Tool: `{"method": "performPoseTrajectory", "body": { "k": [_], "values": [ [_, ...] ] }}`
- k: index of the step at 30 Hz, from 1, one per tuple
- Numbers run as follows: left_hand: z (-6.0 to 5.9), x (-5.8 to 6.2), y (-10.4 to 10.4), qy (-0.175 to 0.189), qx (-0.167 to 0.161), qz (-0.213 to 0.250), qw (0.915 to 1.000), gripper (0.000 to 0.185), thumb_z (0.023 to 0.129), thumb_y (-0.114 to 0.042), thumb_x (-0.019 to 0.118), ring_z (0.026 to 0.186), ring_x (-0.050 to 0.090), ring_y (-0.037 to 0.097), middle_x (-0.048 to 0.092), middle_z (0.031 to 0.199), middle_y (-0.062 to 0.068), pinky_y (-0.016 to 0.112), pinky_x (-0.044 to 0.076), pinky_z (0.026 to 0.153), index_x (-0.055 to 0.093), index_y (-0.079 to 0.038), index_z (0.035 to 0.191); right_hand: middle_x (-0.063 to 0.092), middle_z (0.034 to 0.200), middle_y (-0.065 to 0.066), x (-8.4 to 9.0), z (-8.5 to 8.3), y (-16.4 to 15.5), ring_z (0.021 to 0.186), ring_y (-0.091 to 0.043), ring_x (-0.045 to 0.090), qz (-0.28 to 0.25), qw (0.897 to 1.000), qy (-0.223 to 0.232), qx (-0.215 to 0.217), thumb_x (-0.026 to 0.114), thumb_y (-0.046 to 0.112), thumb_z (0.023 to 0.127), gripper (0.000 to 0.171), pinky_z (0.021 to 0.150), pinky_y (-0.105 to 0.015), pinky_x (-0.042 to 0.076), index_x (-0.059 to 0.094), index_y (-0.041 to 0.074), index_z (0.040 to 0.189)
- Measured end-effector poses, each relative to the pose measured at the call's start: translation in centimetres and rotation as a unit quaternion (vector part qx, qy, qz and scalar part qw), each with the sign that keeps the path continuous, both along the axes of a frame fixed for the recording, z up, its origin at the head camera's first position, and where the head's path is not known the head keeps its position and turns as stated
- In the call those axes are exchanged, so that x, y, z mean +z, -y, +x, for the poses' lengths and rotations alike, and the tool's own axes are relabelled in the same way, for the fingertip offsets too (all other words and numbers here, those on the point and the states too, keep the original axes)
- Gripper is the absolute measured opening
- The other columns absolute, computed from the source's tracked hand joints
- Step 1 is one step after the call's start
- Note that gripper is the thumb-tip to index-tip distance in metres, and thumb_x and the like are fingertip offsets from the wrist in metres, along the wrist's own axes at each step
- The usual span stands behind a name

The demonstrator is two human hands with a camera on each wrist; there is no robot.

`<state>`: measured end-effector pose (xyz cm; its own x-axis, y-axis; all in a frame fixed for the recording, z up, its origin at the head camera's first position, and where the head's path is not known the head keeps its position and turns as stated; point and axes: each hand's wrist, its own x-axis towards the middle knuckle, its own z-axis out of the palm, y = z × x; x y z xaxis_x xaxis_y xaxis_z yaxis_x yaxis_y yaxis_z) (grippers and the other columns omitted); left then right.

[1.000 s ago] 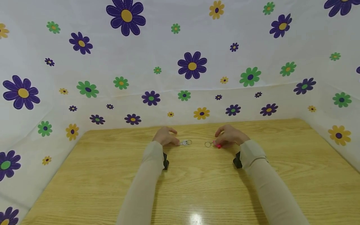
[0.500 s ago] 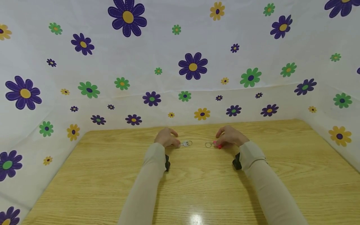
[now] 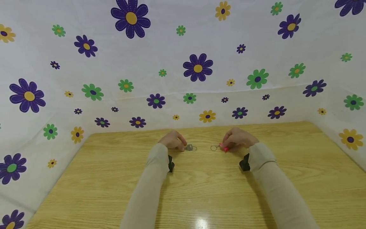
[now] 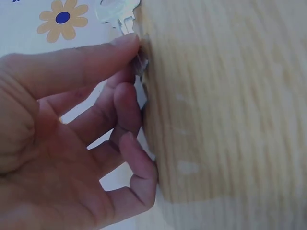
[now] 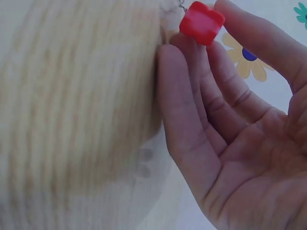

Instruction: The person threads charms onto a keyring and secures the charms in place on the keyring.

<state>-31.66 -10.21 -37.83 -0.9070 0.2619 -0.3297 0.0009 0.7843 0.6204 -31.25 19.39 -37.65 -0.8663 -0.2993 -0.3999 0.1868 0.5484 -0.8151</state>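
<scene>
Two key rings lie apart at the middle of my tabletop [image 3: 200, 190]. The red tag [image 5: 202, 22] with its wire ring [image 3: 213, 148] sits on the right; the silver tag [image 4: 116, 11] with its own ring [image 3: 193, 148] sits on the left. The two rings face each other across a short gap and do not touch.

My right hand [image 3: 238, 140] pinches the red tag between thumb and fingertips, the other fingers loosely extended against the wood, as the right wrist view shows. My left hand [image 3: 171, 141] pinches the near end of the silver tag between thumb and forefinger, the remaining fingers curled down to the tabletop.

Both pieces appear gripped but, as far as I can judge, neither is lifted; any joining of the rings is not yet begun.

Behind stands a white backdrop [image 3: 183, 57] printed with purple, green and yellow flowers.
</scene>
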Motion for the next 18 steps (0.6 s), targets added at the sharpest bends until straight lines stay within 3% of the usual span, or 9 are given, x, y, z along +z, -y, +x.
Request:
{"method": "performPoseTrajectory", "body": {
  "k": [3, 5, 11, 13, 18],
  "values": [
    [-0.1, 0.2, 0.1, 0.010, -0.023, -0.004, 0.9997, 0.025, 0.084, 0.000, 0.072, 0.115, 0.054, 0.022, 0.065, 0.128, 0.007, 0.042, 0.040, 0.109, 0.078, -0.007, 0.107, 0.071, 0.082, -0.006, 0.0, -0.1, -0.1, 0.074, -0.016, 0.064, -0.006, 1.000, 0.018, -0.005, 0.072, 0.003, 0.091, 0.008, 0.073, -0.031, 0.060, 0.065, 0.000, 0.091],
    [-0.1, 0.4, 0.2, 0.015, -0.039, -0.004, 0.9991, 0.023, 0.086, -0.001, 0.072, 0.111, 0.054, 0.020, 0.066, 0.123, 0.005, 0.038, 0.041, 0.106, 0.077, -0.005, 0.108, 0.071, 0.082, -0.008, 0.0, -0.2, -0.2, 0.074, -0.017, 0.064, -0.009, 1.000, 0.027, -0.004, 0.071, 0.002, 0.091, 0.007, 0.073, -0.032, 0.061, 0.065, 0.000, 0.091],
    [-0.1, 0.2, 0.2, 0.039, -0.059, 0.032, 0.9970, 0.020, 0.092, -0.003, 0.069, 0.074, 0.051, 0.010, 0.064, 0.083, 0.000, 0.022, 0.044, 0.075, 0.074, 0.004, 0.110, 0.071, 0.085, -0.009, 0.0, -0.1, -0.5, 0.073, -0.018, 0.065, -0.030, 0.998, 0.050, 0.016, 0.068, 0.001, 0.093, 0.009, 0.073, -0.033, 0.061, 0.066, -0.005, 0.100],
    [-0.1, 0.1, 0.3, 0.040, -0.055, 0.048, 0.9965, 0.020, 0.093, -0.003, 0.067, 0.071, 0.053, 0.008, 0.065, 0.083, 0.001, 0.021, 0.047, 0.073, 0.073, 0.006, 0.111, 0.070, 0.085, -0.009, -0.1, -0.1, -0.7, 0.073, -0.018, 0.065, -0.041, 0.997, 0.055, 0.024, 0.067, 0.000, 0.094, 0.015, 0.073, -0.033, 0.061, 0.066, -0.008, 0.106],
    [0.1, 0.5, 0.8, 0.029, -0.061, 0.055, 0.9962, 0.020, 0.096, -0.002, 0.066, 0.079, 0.061, 0.012, 0.072, 0.102, 0.012, 0.026, 0.053, 0.083, 0.073, 0.009, 0.110, 0.066, 0.088, -0.010, 0.1, -0.2, -1.0, 0.074, -0.017, 0.062, -0.061, 0.995, 0.062, 0.037, 0.063, -0.002, 0.094, 0.025, 0.073, -0.032, 0.061, 0.063, -0.013, 0.117]
  ]
}}
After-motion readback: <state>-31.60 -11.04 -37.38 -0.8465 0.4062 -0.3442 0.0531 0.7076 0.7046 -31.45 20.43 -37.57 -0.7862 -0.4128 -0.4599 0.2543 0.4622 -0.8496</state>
